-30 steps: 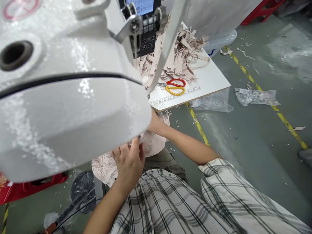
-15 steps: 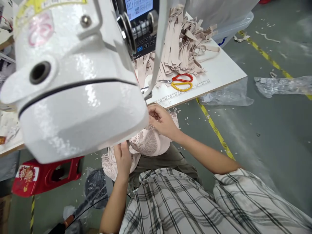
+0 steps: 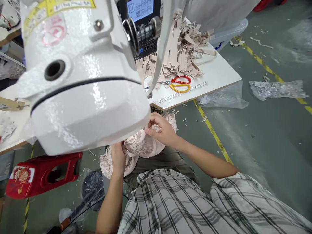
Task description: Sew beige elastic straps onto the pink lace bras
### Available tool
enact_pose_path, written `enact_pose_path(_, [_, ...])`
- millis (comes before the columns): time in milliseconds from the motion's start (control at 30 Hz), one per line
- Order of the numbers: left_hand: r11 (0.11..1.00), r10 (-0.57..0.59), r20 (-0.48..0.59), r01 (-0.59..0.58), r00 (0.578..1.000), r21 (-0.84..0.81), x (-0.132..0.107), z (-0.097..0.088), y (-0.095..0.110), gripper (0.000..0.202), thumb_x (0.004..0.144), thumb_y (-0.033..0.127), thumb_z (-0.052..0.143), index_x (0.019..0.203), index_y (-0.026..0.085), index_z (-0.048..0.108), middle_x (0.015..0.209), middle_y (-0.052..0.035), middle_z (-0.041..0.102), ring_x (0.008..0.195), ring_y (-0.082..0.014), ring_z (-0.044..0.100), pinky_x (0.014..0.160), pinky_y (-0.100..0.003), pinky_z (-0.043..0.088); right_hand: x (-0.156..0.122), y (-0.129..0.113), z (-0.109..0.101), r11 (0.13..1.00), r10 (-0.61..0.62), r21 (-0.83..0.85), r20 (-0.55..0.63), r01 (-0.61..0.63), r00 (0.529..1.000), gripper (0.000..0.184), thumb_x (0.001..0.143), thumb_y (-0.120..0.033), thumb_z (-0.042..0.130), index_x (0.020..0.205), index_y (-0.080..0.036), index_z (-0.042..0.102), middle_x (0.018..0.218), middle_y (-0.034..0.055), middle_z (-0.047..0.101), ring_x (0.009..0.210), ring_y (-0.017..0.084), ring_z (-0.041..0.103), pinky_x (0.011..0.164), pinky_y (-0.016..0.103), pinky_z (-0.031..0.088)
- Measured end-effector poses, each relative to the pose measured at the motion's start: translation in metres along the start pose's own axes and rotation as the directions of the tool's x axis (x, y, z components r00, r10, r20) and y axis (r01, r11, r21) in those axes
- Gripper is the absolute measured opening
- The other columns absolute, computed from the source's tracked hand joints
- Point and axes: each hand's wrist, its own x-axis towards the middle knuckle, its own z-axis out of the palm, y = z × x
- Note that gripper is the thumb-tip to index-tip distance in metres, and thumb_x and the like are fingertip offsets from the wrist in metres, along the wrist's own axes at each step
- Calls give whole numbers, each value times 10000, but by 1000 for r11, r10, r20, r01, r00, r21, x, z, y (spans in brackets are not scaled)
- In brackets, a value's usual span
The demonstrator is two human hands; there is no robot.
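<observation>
A pale pink lace bra [image 3: 143,148] lies across my lap, below the front of a white sewing machine head [image 3: 95,113]. My left hand [image 3: 118,159] is closed on the lace at the bra's left part, its fingertips partly hidden at the machine's lower edge. On the other side my right hand [image 3: 162,131] pinches the bra's upper edge between thumb and fingers. The machine head covers the needle area and some of the fabric, so the exact spot under the fingertips does not show.
Beige fabric strips [image 3: 180,52] are heaped on the white table [image 3: 226,71]. Scissors [image 3: 180,84] with red and yellow handles lie near a printed ruler [image 3: 180,93]. A control panel [image 3: 141,19] stands behind the machine. A red stool [image 3: 46,174] and a plastic-wrapped pedal [image 3: 92,187] are on the floor.
The view has shifted slightly, so the machine appears further right. My left fingers have curled in more at the lace. My right hand stays at the bra's edge, a little lower in the picture.
</observation>
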Motion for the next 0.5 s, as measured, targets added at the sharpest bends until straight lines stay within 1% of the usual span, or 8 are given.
enact_pose_path(100, [992, 62, -46, -56, 997, 115, -5, -2, 9, 406, 960, 484, 437, 755, 194, 634, 694, -32, 641, 742, -191, 614, 684, -276, 477, -2, 3, -1, 1000, 4, -6, 6, -4, 1000, 263, 896, -441, 654, 1011, -212, 594, 1014, 52, 578, 833, 145, 568, 779, 304, 507])
enact_pose_path(200, [978, 112, -55, -100, 992, 181, -8, -3, 11, 415, 974, 453, 407, 719, 200, 613, 636, -25, 588, 701, -189, 579, 635, -274, 451, -5, 5, -4, 1000, 22, -18, 8, -21, 1000, 281, 894, -454, 655, 1026, -216, 587, 1040, 58, 585, 850, 151, 583, 793, 312, 512])
enact_pose_path(367, [953, 205, -9, -197, 979, 230, -8, -3, 11, 399, 982, 409, 394, 776, 189, 656, 729, -48, 619, 799, -207, 587, 691, -286, 457, -9, 9, -8, 998, 32, -48, 12, -32, 999, 308, 898, -480, 640, 1054, -219, 592, 1054, 67, 596, 875, 163, 596, 808, 322, 510])
enact_pose_path(500, [947, 227, 45, -231, 973, 224, -12, -4, 15, 418, 997, 405, 373, 831, 187, 689, 731, -37, 613, 829, -207, 599, 730, -286, 463, -11, 17, -12, 994, 3, -107, 30, 0, 1000, 403, 888, -558, 621, 1090, -210, 598, 1043, 72, 610, 893, 177, 595, 827, 324, 493])
